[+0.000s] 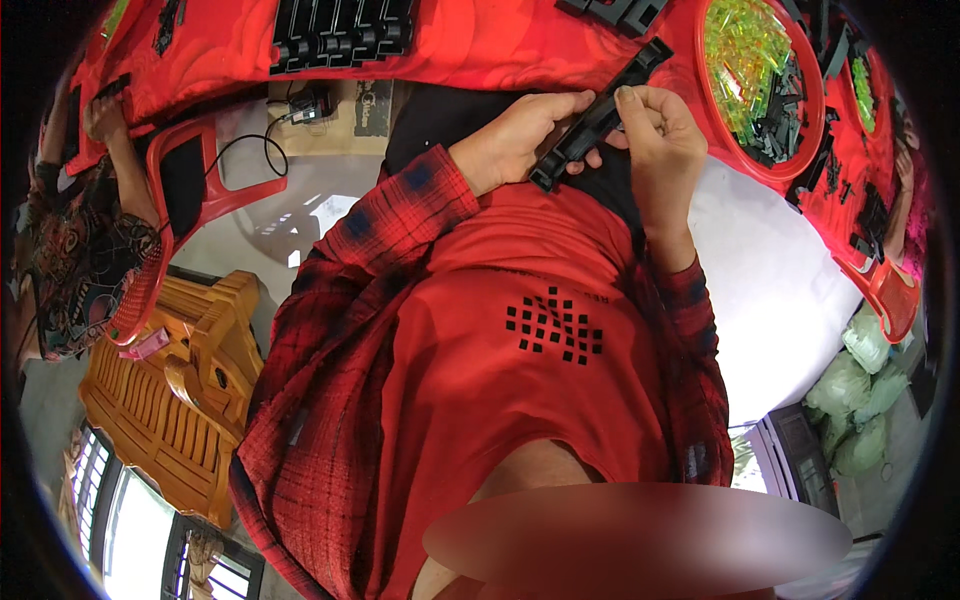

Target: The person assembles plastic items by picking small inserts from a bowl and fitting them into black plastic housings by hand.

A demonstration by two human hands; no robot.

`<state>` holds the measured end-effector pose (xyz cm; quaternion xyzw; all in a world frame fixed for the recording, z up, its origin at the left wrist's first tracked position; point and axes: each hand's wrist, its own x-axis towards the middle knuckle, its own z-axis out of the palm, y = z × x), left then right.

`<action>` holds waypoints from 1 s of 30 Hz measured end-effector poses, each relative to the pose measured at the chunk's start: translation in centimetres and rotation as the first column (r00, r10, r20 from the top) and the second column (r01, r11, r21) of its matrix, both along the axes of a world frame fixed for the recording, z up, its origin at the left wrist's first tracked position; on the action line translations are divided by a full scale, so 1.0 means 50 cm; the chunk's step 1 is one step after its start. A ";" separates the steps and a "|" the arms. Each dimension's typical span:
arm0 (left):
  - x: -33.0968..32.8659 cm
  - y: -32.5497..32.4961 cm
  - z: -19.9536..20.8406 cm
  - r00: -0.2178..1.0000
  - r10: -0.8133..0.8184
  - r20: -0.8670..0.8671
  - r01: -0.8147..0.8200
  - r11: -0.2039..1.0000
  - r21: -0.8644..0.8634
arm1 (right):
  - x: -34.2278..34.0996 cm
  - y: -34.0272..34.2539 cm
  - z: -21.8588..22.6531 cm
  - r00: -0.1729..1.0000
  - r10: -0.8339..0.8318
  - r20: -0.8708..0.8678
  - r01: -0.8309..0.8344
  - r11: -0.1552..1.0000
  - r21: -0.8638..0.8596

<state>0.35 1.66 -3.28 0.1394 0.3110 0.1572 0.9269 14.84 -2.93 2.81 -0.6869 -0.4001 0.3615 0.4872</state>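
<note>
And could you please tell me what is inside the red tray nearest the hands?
The red tray holds shiny yellow-green pieces and black pieces; whatever lies beneath them is covered.

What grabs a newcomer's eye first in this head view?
Probably the long black part at upper centre, held slantwise in the left hand with the right hand close against it. Next, the round red tray to its right, heaped with shiny yellow-green pieces and black ones. Then the row of black parts on the bright red cloth along the top edge.
</note>
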 end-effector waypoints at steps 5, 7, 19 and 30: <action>0.003 -0.001 -0.008 1.000 0.018 0.007 -0.018 0.999 -0.034 | -0.002 -0.007 -0.040 0.988 0.029 0.151 -0.041 0.996 0.079; 0.002 -0.002 -0.011 1.000 0.012 0.015 -0.012 1.000 -0.025 | -0.001 -0.008 -0.047 0.981 0.034 0.192 -0.050 0.996 0.080; -0.001 0.000 -0.020 0.996 0.008 0.093 -0.012 0.999 0.042 | -0.015 -0.005 -0.026 0.941 0.071 0.330 -0.112 0.988 0.105; -0.001 0.003 -0.024 0.990 -0.018 0.142 0.010 0.998 0.057 | -0.005 -0.004 -0.030 0.841 0.068 0.537 -0.116 0.992 0.056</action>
